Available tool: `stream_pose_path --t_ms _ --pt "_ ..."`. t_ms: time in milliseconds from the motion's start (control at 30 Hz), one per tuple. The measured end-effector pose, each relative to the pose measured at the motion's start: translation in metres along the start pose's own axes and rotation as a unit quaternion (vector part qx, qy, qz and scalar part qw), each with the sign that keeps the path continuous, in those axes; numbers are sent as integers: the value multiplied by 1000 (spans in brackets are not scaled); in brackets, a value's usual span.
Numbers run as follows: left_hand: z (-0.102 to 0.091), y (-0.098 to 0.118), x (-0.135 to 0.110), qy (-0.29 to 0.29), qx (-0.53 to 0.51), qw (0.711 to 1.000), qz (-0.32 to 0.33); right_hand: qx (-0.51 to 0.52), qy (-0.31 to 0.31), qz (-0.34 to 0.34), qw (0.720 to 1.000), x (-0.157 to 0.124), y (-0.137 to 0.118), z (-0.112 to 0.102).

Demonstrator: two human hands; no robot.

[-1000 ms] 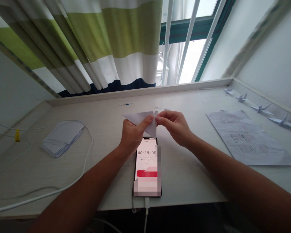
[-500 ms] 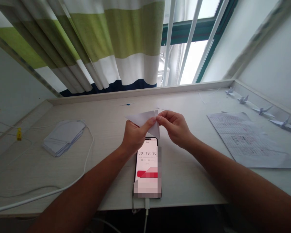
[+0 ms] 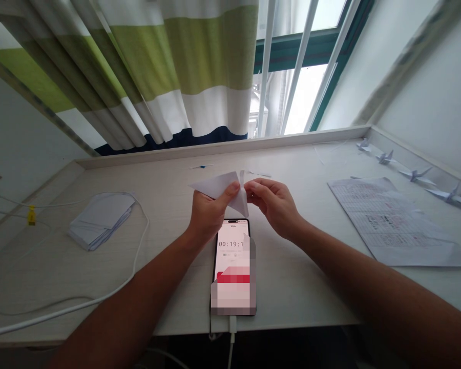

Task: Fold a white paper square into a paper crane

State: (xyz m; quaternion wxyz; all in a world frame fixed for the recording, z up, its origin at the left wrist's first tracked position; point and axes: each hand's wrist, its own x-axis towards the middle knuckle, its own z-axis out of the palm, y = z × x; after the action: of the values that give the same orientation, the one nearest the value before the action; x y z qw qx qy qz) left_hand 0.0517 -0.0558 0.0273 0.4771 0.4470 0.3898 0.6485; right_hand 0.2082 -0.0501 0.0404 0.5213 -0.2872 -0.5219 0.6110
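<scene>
A folded white sheet of paper, pointed at its left end, is held above the desk. My left hand grips it from below and in front, thumb pressed on its upper face. At the paper's right edge a narrow strip stands up, bent away from the rest. My right hand is closed in a pinch at this strip, its fingertips partly hidden. Just below the hands lies a phone with a running timer on its screen and a cable plugged in.
A stack of white paper lies left, beside a looping white cable with a yellow tag. Written sheets lie right. Several paper cranes line the right edge. A thin paper strip and a small blue-centred item lie behind.
Both hands and the paper have shifted slightly left. The strip at the paper's right edge now stands bent apart from the sheet, and my right fingertips have moved a little away from my left thumb.
</scene>
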Motion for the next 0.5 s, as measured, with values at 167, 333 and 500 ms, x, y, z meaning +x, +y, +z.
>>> stream_pose_path --t_ms 167,333,500 --pt "-2 3 -1 -11 16 1000 -14 -26 -3 4 1000 0 -2 -2" --pt "-2 6 -3 -50 12 998 -24 -34 14 -11 999 -1 -2 -2" --pt "-1 6 -3 -43 28 999 -5 -37 30 -16 999 -2 1 0"
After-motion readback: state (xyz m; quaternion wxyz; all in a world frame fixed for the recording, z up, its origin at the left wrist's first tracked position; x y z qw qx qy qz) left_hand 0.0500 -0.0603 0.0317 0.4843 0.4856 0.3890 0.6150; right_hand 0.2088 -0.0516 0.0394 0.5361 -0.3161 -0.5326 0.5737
